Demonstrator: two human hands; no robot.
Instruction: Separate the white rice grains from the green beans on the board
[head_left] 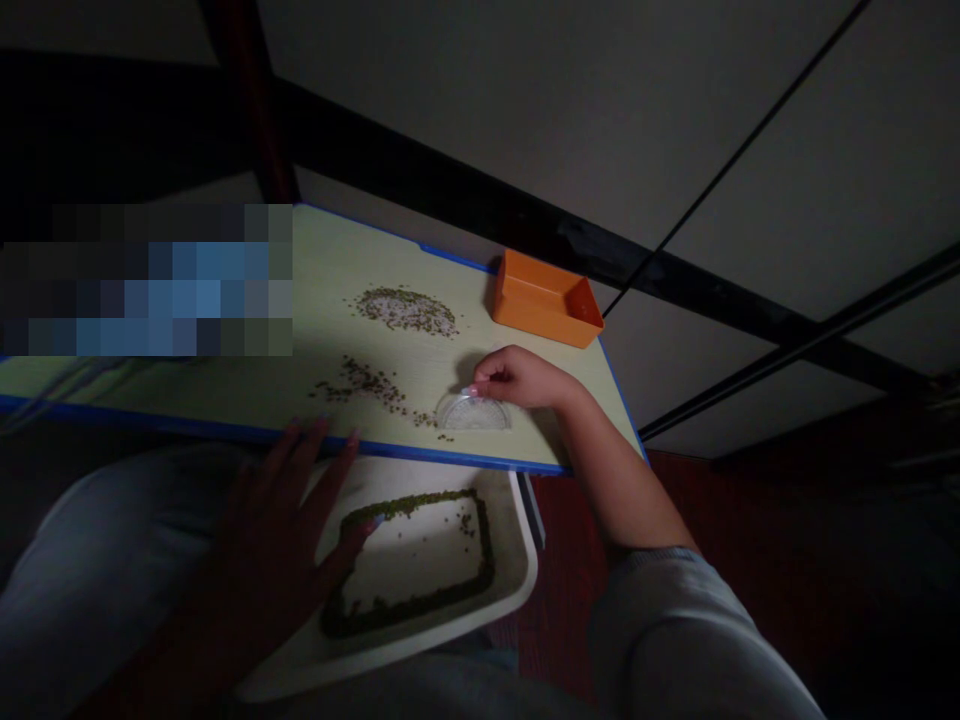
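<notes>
My right hand [517, 378] pinches the curved top of a clear half-round plastic piece [474, 412], shaped like a protractor. Its straight edge faces the table's near side. Just left of it, a scattered trail of small dark bean-like grains [367, 383] lies on the pale table top [480, 340]. My left hand [292, 510], in shadow, has its fingers spread at the table's blue near edge. Its thumb reaches over a white basin [517, 560] below. Green bean-like grains [409, 505] line the bottom edges of that basin, with a few loose ones in the middle.
Farther back is a pile of mixed green and pale grains [409, 311]. An orange open box [547, 310] stands at the table's back right corner, close to a cabinet-like panel [750, 170]. Part of the left side is pixelated. The reddish floor [562, 590] shows at the right.
</notes>
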